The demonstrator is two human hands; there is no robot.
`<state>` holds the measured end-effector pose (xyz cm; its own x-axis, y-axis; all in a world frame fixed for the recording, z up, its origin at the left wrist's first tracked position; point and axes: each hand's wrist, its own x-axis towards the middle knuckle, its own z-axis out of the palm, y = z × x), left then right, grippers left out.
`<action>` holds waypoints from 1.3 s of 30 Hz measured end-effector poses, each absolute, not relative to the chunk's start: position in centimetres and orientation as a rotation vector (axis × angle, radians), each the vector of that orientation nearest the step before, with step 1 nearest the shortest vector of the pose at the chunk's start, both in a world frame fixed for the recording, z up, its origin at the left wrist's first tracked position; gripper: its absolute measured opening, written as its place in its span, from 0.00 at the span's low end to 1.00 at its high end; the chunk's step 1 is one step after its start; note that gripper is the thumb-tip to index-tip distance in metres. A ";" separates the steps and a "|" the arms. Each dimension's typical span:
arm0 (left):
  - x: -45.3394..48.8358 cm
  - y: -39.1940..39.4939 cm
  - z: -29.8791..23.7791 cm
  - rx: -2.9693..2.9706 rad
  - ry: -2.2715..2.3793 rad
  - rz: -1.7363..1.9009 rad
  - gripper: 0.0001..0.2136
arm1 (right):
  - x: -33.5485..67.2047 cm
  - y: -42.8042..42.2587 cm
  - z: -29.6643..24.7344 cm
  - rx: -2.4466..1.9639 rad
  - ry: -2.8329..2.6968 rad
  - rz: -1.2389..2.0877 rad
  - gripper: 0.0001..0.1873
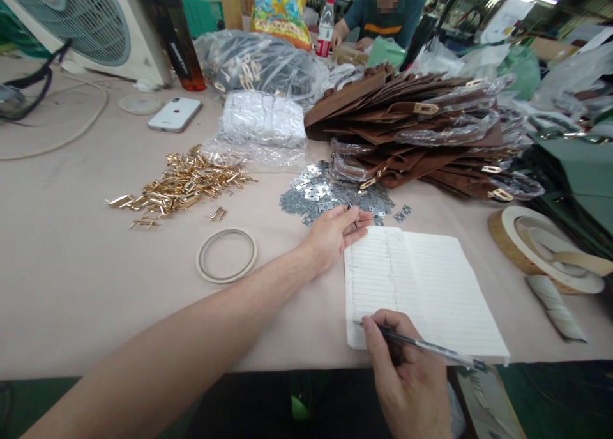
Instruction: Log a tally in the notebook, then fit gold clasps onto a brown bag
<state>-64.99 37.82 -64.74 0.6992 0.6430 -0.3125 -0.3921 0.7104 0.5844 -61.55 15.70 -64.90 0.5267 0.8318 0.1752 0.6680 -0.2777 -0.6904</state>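
Observation:
An open lined notebook [431,285] lies near the table's front edge. My right hand [407,381] is closed round a pen [431,346], whose tip touches the lower left of the left page. My left hand [332,234] rests at the notebook's top left corner, fingers curled, with a small dark object pinched between them. Just beyond it lies a heap of small silver metal plates [325,193].
A pile of gold metal clasps [184,180], a tape ring [227,255], a white phone [174,114], a fan [86,17], bagged parts [261,123] and stacked brown leather pieces [416,129] cover the table. Tape rolls [541,247] lie right. Another person [383,14] sits opposite.

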 end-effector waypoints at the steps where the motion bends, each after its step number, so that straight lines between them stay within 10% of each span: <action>1: -65.0 37.8 -64.8 0.507 0.532 0.605 0.09 | -61.6 15.7 -64.9 -2.033 -1.211 0.283 0.13; 39: -64.7 38.4 -63.9 0.289 0.537 0.783 0.10 | -61.2 15.8 -64.1 -1.962 -1.074 0.393 0.19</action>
